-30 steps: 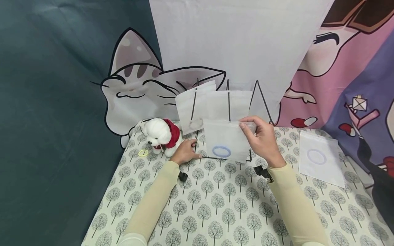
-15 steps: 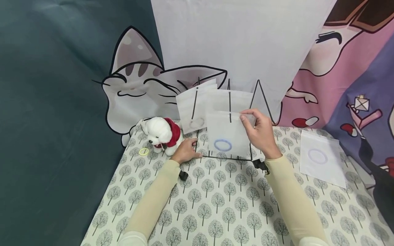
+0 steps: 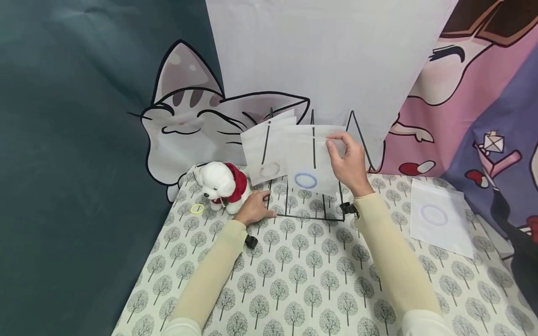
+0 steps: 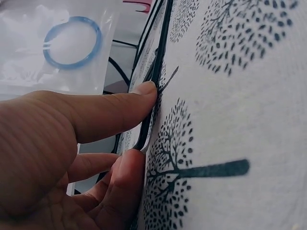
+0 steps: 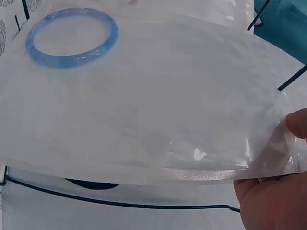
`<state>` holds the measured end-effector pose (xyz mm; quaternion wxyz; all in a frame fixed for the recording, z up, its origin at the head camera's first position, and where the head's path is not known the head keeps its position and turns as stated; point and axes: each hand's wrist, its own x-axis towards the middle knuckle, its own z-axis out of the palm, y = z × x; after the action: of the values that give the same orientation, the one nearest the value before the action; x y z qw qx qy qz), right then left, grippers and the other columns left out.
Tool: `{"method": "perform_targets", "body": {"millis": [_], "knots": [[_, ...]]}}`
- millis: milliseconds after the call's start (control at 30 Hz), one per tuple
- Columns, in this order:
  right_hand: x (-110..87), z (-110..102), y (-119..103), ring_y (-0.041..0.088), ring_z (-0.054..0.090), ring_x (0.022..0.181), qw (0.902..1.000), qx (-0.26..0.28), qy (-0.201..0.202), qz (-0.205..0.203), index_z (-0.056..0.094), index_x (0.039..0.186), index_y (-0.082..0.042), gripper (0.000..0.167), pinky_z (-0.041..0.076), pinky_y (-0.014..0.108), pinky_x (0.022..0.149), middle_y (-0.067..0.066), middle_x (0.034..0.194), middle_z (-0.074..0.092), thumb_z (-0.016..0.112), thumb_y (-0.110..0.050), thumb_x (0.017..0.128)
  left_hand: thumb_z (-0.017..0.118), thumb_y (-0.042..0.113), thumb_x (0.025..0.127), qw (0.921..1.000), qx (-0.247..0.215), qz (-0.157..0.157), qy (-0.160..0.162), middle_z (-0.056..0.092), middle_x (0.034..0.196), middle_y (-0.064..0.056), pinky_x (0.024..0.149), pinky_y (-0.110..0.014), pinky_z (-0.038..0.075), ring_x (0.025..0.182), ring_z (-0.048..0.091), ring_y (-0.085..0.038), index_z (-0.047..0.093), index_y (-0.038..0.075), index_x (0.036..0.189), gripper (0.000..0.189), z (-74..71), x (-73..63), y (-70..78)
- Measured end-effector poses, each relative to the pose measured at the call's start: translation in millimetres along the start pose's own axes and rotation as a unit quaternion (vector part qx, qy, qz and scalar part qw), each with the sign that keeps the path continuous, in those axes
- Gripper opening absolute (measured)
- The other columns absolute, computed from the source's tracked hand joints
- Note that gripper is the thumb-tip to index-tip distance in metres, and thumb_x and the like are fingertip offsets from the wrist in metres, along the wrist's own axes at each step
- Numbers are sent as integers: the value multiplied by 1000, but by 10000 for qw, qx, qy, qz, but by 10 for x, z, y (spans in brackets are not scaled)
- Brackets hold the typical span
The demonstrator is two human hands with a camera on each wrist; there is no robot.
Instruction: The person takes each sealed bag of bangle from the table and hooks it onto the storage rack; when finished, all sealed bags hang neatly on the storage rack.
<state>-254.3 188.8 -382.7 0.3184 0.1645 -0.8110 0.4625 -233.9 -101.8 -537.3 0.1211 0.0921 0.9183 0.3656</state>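
Note:
My right hand (image 3: 350, 163) pinches the top right corner of a translucent zip bag (image 5: 144, 115). Inside lies a blue bangle-like ring (image 5: 72, 61), low in the bag. The bag is up against the middle prong (image 3: 314, 151) of a black wire display rack (image 3: 302, 217), overlapping another bag there. That prong shows over the bag's upper part; whether it goes through a hole I cannot tell. At the rack's front left corner my left hand (image 3: 254, 208) grips the wire, its thumb (image 4: 115, 110) on one side and fingers on the other.
On the left prong hangs another bag (image 3: 262, 147) with a pale ring. A white plush dog (image 3: 218, 179) in red and a yellow ring (image 3: 197, 213) are at the left. To the right, a bag (image 3: 445, 238) with a pale purple ring lies flat on the tree-print cloth (image 3: 294, 284).
My right hand has lifted the bag with the blue ring up and back, from below the middle prong's tip to near its upper part. My left hand stays on the rack's corner.

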Motion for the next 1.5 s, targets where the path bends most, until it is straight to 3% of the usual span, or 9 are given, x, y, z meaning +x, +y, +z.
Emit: {"method": "perform_targets", "body": {"millis": [167, 333, 467, 567, 700, 933, 1167, 1367, 1500], "knots": [[123, 39, 52, 35, 70, 121, 9999, -62, 72, 75, 73, 115, 0, 18, 51, 46, 112, 19, 119, 77, 67, -11, 102, 94, 33, 78, 9999, 90, 6, 61, 62, 140, -12, 115, -49, 49, 113, 65, -27, 48, 12, 159, 95, 4, 26, 3], [148, 77, 94, 33, 70, 119, 9997, -88, 150, 182, 72, 117, 0, 20, 50, 41, 111, 18, 121, 77, 67, -13, 103, 95, 31, 78, 10000, -22, -42, 14, 61, 140, -12, 111, -49, 51, 98, 65, -22, 47, 11, 159, 96, 4, 17, 8], [89, 86, 148, 23, 66, 84, 9992, -102, 220, 318, 70, 122, -3, 24, 51, 24, 80, 16, 109, 76, 69, -14, 102, 95, 31, 77, 10000, -31, -59, -49, 60, 140, -13, 110, -48, 52, 92, 63, -18, 46, 11, 160, 98, 2, 12, 11], [17, 87, 198, 14, 56, 71, 9987, 138, 124, 481, 65, 128, -3, 29, 46, 17, 65, 17, 101, 73, 69, -13, 102, 95, 31, 77, 10000, -20, -27, -29, 61, 138, -13, 111, -48, 51, 95, 63, -20, 46, 10, 160, 98, -5, 3, 6], [-81, 65, 276, 7, 64, 83, 9961, 430, -79, 767, 59, 135, -3, 35, 54, 15, 76, 18, 106, 74, 67, -13, 102, 95, 29, 78, 9999, -92, 85, 36, 62, 137, -13, 116, -50, 47, 109, 64, -27, 48, 9, 159, 96, -17, -6, 1], [-272, -92, 397, 3, 63, 96, 9922, 172, -284, 1200, 58, 127, 1, 32, 54, 14, 90, 16, 110, 70, 66, -19, 104, 94, 26, 78, 9997, -213, 98, -54, 60, 144, -16, 123, -53, 40, 139, 53, -36, 48, 8, 159, 95, -11, -7, 7], [-416, -375, 589, -2, 64, 94, 9927, 31, -261, 1179, 64, 125, 2, 30, 52, 11, 86, 19, 111, 73, 66, -19, 104, 95, 25, 77, 9996, -276, 63, 29, 60, 146, -17, 123, -55, 40, 137, 55, -37, 48, 8, 159, 96, -9, 1, 22], [-556, -689, 815, -4, 63, 93, 9845, -320, -288, 1703, 65, 124, -3, 27, 50, 10, 85, 15, 113, 73, 67, -21, 104, 95, 24, 76, 9995, -315, 85, 1, 61, 144, -17, 122, -54, 41, 137, 55, -38, 48, 7, 158, 96, -8, 7, 8], [-636, -936, 1020, -7, 62, 94, 9811, -627, -285, 1810, 66, 125, -3, 27, 49, 7, 84, 14, 116, 73, 67, -20, 104, 96, 26, 76, 9997, -242, 81, -20, 60, 145, -17, 123, -54, 40, 140, 53, -39, 47, 7, 158, 97, 0, 13, 4]]}}
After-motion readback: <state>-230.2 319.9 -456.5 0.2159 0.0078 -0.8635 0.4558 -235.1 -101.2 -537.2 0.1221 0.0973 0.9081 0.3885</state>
